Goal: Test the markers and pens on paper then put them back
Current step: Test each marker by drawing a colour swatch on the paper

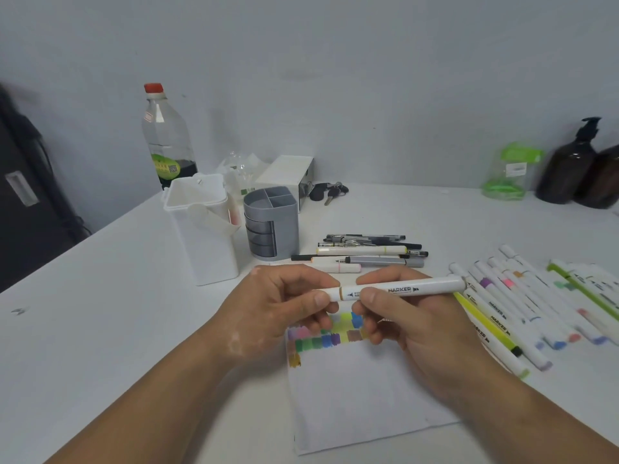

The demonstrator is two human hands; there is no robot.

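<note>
Both hands hold one white marker [412,288] level above the paper [361,393]. My left hand [284,306] pinches the cap at the marker's left end, beside a brown ring. My right hand [402,316] grips the barrel just right of that ring. Rows of coloured test patches [321,339] run across the top of the paper, partly hidden by my fingers. To the right lies a row of white markers [522,313]. A pile of pens and markers [368,252] sits behind my hands.
A grey pen holder [271,222] and a white lidded bin [204,229] stand at the back left of the white table [117,313], with a clear bottle [167,139] behind. Keys [326,192], a white box [288,172], a green bag [509,172] and brown pump bottles [576,165] line the wall.
</note>
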